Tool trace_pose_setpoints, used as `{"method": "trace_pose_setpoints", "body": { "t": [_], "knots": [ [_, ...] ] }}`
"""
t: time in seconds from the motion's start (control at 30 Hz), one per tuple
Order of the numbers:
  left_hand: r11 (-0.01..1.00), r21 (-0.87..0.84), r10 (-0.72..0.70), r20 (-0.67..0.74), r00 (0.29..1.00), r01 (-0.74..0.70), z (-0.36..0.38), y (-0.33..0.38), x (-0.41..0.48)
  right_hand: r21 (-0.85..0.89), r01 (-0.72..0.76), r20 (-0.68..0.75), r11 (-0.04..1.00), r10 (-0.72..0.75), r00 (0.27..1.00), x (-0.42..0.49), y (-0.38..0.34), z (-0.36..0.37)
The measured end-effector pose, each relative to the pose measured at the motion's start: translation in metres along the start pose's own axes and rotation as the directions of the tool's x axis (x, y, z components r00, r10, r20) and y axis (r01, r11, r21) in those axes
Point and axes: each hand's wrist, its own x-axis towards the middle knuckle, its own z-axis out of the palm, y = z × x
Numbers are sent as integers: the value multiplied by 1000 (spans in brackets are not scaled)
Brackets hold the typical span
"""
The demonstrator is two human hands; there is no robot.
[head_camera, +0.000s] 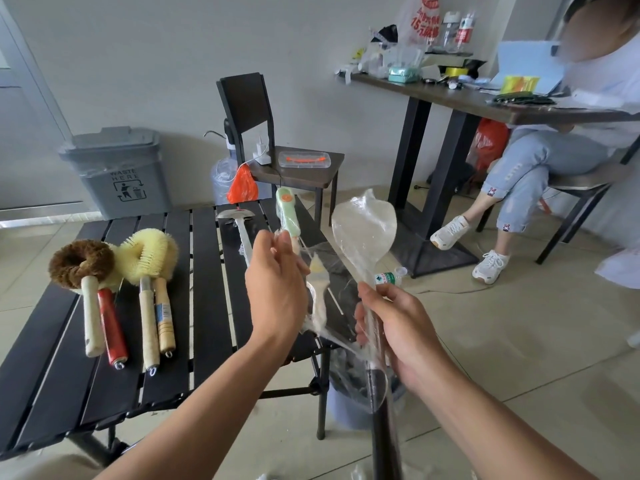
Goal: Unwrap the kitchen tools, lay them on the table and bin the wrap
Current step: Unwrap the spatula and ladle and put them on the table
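Wrap (337, 341) stretches between the hands. The right hand (394, 327) is clamped round the handle of a clear spoon (363, 226), held upright at 1 o'clock so the film can peel free. The left hand (277, 285) pinches the loose film at 11 o'clock. Bared brushes (149, 252) lie at 9 o'clock on the table (207, 306). A lined bin (346, 407) sits at 5 o'clock, probably to catch the wrap.
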Motion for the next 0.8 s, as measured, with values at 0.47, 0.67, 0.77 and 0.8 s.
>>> {"method": "trace_pose_setpoints", "body": {
  "t": [0.47,0.67,0.77,0.8],
  "knots": [
    [812,564,66,171,983,-153,-25,2,36,-425,219,25,878,-230,973,9,-16,-16],
    [843,512,67,207,976,-167,-31,3,40,-370,226,42,901,-227,973,9,-14,-16],
    [851,495,84,204,975,-177,-32,4,44,-346,220,57,912,-214,975,8,-17,-19],
    [847,498,98,195,976,-185,-33,4,46,-344,215,65,914,-205,977,8,-18,-20]
  ]
}}
